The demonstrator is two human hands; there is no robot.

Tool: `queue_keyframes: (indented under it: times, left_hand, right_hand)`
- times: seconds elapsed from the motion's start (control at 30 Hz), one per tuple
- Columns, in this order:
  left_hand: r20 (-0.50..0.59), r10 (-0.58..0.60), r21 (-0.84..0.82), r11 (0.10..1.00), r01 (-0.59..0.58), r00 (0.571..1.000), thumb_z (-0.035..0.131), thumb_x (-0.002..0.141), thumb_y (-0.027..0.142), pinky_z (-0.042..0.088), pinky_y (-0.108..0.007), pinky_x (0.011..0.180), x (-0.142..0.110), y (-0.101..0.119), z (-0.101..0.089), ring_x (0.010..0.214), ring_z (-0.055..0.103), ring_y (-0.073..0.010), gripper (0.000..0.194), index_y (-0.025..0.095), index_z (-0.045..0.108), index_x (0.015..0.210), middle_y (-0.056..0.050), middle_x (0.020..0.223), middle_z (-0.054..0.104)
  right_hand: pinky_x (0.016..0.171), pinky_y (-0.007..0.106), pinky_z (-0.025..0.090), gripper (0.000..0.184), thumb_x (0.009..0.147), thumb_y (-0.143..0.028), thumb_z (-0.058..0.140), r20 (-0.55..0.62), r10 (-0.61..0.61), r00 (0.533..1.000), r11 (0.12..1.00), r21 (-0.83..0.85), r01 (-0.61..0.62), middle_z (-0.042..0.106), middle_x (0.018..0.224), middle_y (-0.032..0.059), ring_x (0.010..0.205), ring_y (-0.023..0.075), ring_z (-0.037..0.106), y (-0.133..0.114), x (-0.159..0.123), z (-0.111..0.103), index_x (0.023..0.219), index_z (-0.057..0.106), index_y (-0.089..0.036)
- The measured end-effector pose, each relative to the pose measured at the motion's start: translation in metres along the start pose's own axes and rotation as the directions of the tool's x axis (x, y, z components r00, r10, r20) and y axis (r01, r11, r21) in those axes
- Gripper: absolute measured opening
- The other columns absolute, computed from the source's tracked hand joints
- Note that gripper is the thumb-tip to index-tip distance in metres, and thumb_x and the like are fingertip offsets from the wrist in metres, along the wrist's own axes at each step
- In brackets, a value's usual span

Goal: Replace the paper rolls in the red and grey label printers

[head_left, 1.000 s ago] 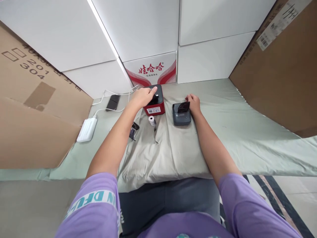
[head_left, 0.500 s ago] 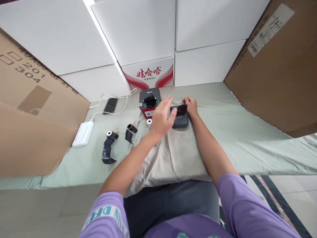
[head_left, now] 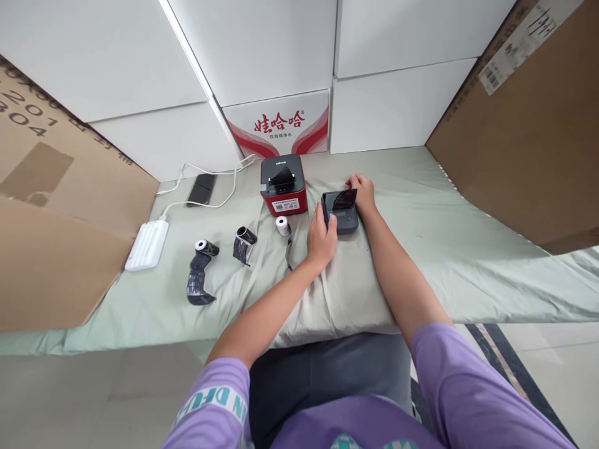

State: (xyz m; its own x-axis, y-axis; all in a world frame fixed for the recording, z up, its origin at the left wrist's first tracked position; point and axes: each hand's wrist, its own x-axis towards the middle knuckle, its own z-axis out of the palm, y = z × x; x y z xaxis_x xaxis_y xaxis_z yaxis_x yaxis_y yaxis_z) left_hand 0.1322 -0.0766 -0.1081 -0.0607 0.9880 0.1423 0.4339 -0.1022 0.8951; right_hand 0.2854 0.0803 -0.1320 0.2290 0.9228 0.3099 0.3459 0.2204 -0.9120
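Observation:
A small dark grey portable printer (head_left: 345,222) lies on the cloth, with a glossy black strip of paper (head_left: 345,199) standing out of its top. My left hand (head_left: 322,242) grips its left side, the fingers along the edge and the thumb at the front corner. At the back right corner my right hand (head_left: 362,194) is closed against the printer, its fingertips partly hidden. Left of my hands stands a red and black receipt printer (head_left: 284,187) with black paper in its slot. In front of that is a white-ended paper roll (head_left: 282,226) with a dark tail.
Two more dark paper rolls, a nearer one (head_left: 206,248) and a middle one (head_left: 246,237), lie to the left. A white power bank (head_left: 147,245) with a cable and a black phone (head_left: 201,189) are beyond. White boxes (head_left: 276,56) and brown cartons (head_left: 524,156) surround the cloth-covered surface.
My left hand has come down from above the cloth onto the printer's left side, uncovering the receipt printer and the white-ended roll. My right hand stays at the printer. The view has shifted slightly.

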Motion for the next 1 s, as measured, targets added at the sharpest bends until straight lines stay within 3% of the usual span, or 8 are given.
queue_keyframes:
  times: [0.23,0.47,0.73,1.0]
  left_hand:
    - [-0.020,0.025,0.033,0.999,-0.024,1.000,0.038,0.104,0.039,0.033,-0.039,0.127,0.001,-0.001,0.001,0.152,0.041,-0.0229,0.057,0.016,0.038,0.156,-0.013,0.162,0.044]
    - [-0.006,0.009,0.088,0.996,-0.008,1.000,0.039,0.104,0.030,0.040,-0.040,0.122,0.001,0.009,-0.007,0.145,0.051,-0.0233,0.047,0.021,0.043,0.150,-0.008,0.156,0.054]
    - [-0.010,0.007,0.146,0.989,-0.006,1.000,0.040,0.101,0.025,0.040,-0.043,0.119,0.003,0.007,-0.005,0.141,0.054,-0.0277,0.046,0.014,0.044,0.146,-0.012,0.156,0.053]
    - [-0.029,-0.005,0.153,0.988,0.009,1.000,0.040,0.101,0.026,0.045,-0.041,0.113,0.006,0.004,-0.004,0.134,0.061,-0.0272,0.042,0.017,0.050,0.141,-0.010,0.153,0.057]
  right_hand:
    - [0.071,0.030,0.044,0.041,0.092,-0.055,0.045,0.008,0.021,1.000,1.000,-0.011,-0.021,0.057,0.066,-0.0006,0.067,0.0161,0.054,-0.002,-0.001,-0.001,0.072,0.058,-0.022]
    - [0.069,0.030,0.043,0.038,0.094,-0.048,0.044,0.004,0.011,1.000,1.000,-0.005,-0.011,0.057,0.065,-0.0009,0.064,0.0149,0.054,-0.002,-0.003,-0.002,0.071,0.058,-0.022]
    - [0.068,0.031,0.040,0.034,0.095,-0.038,0.044,-0.036,-0.022,0.999,0.999,-0.047,0.021,0.056,0.064,-0.0008,0.064,0.0154,0.054,-0.014,-0.011,-0.005,0.069,0.058,-0.021]
    - [0.069,0.030,0.040,0.033,0.096,-0.035,0.044,-0.046,-0.003,0.999,0.998,-0.059,0.000,0.056,0.065,-0.0010,0.066,0.0156,0.054,-0.017,-0.012,-0.005,0.069,0.057,-0.021]
